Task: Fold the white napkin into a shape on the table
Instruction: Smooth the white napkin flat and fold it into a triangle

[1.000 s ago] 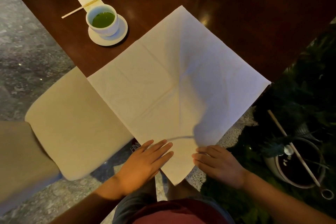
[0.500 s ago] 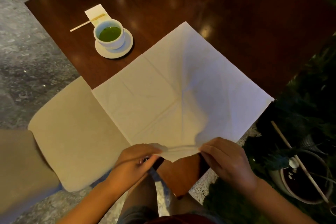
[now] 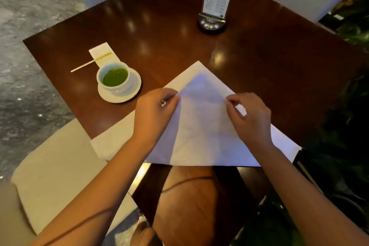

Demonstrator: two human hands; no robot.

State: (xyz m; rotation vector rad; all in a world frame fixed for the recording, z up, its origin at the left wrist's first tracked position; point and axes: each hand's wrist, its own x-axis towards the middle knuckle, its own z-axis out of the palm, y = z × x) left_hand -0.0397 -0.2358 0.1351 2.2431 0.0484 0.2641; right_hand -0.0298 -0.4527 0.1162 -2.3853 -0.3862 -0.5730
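The white napkin (image 3: 201, 126) lies on the dark wooden table (image 3: 179, 36), folded over into a triangle whose upper layer's tip points away from me, just short of the lower layer's far corner. Its long fold runs along the near side. My left hand (image 3: 155, 112) pinches the upper layer's left edge between thumb and fingers. At the upper layer's right edge, my right hand (image 3: 249, 118) pinches the cloth the same way. Both hands hold the top layer slightly above the bottom one.
A white cup of green tea on a saucer (image 3: 117, 84) stands left of the napkin, with a wooden stick on a small paper (image 3: 99, 57) behind it. A menu stand (image 3: 215, 6) rises at the table's far side. A beige chair seat (image 3: 54, 170) sits lower left; plants fill the right.
Both hands lifted the napkin's near corner and carried it away from me over the cloth, turning the flat square into a triangle. The view tilted upward, showing more of the table.
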